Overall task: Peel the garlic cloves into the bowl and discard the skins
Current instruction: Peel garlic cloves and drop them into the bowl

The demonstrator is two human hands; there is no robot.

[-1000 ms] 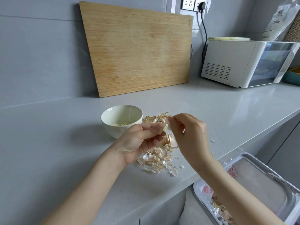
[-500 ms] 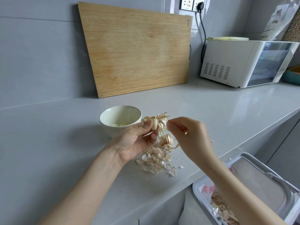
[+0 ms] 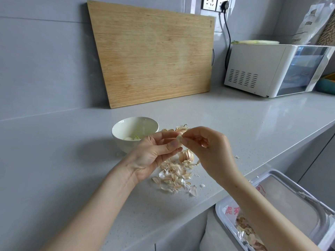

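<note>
I see a grey countertop (image 3: 235,124) across my view, with a wooden cutting board (image 3: 154,57) leaning on the wall behind it and a white appliance (image 3: 272,69) to the right. Below the counter's edge at the right stands an open bin (image 3: 218,207) with skins in it. My feed shows the left hand (image 3: 154,154) and right hand (image 3: 210,149) meeting above the counter. The white bowl (image 3: 116,134) sits just behind the left hand, with a peeled clove inside. A heap of loose skins (image 3: 174,176) lies under the hands, and a partial garlic head (image 3: 186,155) is at its far edge. The garlic clove (image 3: 179,137) is gripped by the left thumb and fingers, while the right fingertips pinch its skin.
</note>
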